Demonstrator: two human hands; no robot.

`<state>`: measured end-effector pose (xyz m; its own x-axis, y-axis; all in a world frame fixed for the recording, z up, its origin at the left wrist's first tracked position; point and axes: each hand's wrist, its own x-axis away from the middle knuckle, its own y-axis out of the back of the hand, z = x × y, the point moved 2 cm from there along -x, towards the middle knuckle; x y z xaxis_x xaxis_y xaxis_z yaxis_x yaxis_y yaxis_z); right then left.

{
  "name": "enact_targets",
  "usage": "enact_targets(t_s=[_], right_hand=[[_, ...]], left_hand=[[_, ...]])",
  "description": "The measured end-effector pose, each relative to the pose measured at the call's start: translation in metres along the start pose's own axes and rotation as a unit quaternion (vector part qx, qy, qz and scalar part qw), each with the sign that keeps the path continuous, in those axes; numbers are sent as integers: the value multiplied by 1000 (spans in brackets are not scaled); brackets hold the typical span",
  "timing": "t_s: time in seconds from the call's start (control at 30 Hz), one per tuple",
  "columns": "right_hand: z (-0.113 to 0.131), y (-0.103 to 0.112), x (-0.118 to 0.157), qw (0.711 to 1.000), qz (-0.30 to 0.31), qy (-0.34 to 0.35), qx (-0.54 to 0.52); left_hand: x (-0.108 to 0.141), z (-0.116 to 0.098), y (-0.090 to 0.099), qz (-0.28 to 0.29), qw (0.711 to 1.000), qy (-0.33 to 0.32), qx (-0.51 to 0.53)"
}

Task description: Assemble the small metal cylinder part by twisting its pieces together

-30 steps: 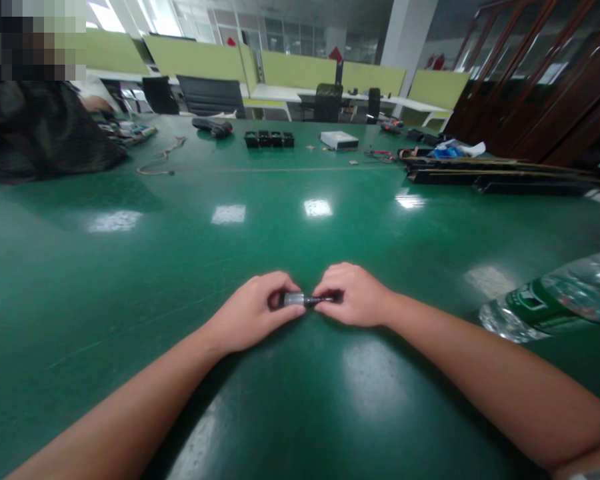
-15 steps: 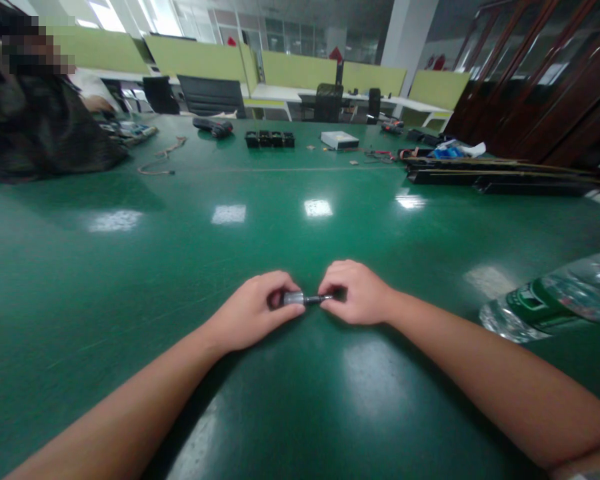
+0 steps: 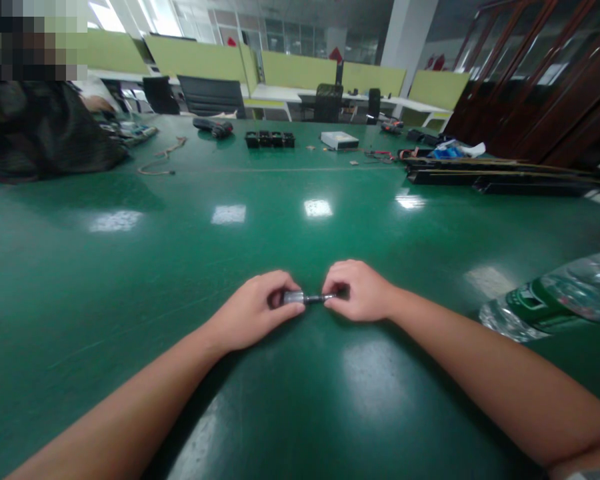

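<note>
Over the green table, my left hand (image 3: 257, 310) is closed around a small tool like a short screwdriver (image 3: 294, 298). Its thick end is a silver-grey cylinder, gripped between thumb and fingers. A thin dark shaft runs out of it to the right. At the far end of the shaft, my right hand (image 3: 357, 291) pinches a small shiny metal tip (image 3: 329, 296) between thumb and forefinger. Whether that tip is a separate bit, I cannot tell. The tool lies level, just above or on the tabletop.
To the right lies a clear plastic bottle (image 3: 545, 307) with a green label. Farther back are a black row of parts (image 3: 270, 139), a silver box (image 3: 339, 140), a cable (image 3: 157, 160) and long black strips (image 3: 505, 179). A person (image 3: 35, 127) in dark clothing is at the far left.
My right hand has shifted slightly to the right along the tool, so a little more of the shaft shows. My left hand has stayed in place.
</note>
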<state>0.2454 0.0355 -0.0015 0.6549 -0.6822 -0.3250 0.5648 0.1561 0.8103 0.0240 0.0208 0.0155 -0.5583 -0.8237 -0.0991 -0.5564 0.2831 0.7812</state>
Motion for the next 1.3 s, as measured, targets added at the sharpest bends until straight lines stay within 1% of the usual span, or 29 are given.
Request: enact_targets(t_s=[0.4,0.57,0.67,1.0,1.23,1.3], right_hand=[[-8,5,0,1000,11,-14,-10],[-19,13,1,997,5,-56,-52],[-21,15,2,995,9,-66,-70],[-15,9,1,997,25,-29,-61],[6,-1,-3,998,10,22,-57],[9,-4,-3,997,10,20,-69]], left_hand=[[1,2,0,-4,1000,-5,1],[1,2,-1,-9,1000,-3,-2],[1,1,-1,-7,1000,-4,-4],[1,1,-1,-8,1000,-3,-4],[1,5,-2,-16,1000,-2,-1],[1,6,-2,-17,1000,0,-11]])
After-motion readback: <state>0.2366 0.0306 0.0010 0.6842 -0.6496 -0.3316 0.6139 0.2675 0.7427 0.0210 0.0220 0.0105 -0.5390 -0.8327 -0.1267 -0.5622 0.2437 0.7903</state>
